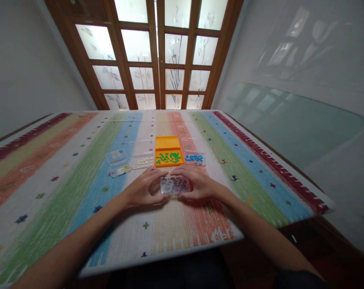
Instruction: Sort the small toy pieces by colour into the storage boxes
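Observation:
A clear plastic box [175,185] with many small dark pieces inside sits between my two hands near the front of the table. My left hand [146,186] grips its left side, fingers on the far edge and thumb on the near edge. On the right side my right hand [194,182] holds it the same way. Just beyond stands an open yellow box [169,163] with small green pieces. To its right is a clear box [195,159] of blue pieces, and to its left a clear box [143,161] of pale pieces.
Farther left lies another open clear case [120,170] with a yellow and white item in it. A striped, patterned cloth [109,208] covers the table. Glass-paned wooden doors [160,60] stand past the far edge, and a glass board [290,120] leans at the right wall.

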### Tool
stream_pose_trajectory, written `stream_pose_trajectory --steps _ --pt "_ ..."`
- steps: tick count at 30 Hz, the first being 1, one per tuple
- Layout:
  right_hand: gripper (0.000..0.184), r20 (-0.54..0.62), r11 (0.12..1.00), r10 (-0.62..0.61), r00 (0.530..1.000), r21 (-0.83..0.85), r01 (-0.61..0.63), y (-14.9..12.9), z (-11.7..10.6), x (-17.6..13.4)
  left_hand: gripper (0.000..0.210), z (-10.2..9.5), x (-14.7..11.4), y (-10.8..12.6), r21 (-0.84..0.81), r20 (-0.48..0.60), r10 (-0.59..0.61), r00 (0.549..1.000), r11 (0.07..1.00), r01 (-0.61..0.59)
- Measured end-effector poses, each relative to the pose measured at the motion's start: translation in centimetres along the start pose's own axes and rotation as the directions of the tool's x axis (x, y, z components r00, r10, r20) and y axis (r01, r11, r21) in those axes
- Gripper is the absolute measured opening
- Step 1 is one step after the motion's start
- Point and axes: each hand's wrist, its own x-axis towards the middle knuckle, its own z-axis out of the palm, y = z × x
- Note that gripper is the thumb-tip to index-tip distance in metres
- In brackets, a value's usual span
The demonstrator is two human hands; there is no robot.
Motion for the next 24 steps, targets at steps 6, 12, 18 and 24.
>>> stream_pose_trajectory --steps 6,12,18,24 --pt "0.062 0.098 0.993 0.095 0.991 0.065 -0.101 0.3 0.6 0.1 0.048 0.3 0.0 0.1 0.058 0.106 -0.077 0.991 0.996 0.071" --pt "0.081 0.076 0.989 0.079 0.994 0.121 -0.088 1.1 0.1 -0.2 0.054 0.7 -0.3 -1.3 0.070 0.073 -0.023 0.997 0.997 0.018" --pt "0.033 -0.341 0.944 0.322 0.883 0.185 -0.273 2.9 -4.9 -2.1 0.053 1.0 -0.5 -2.2 0.051 -0.013 -0.002 1.000 0.999 0.003" --pt "0.043 -0.653 0.789 0.577 0.491 0.290 -0.541 7.1 -6.9 -3.6 0.054 1.3 -0.6 -2.6 0.108 -0.032 0.013 0.999 0.994 -0.009"
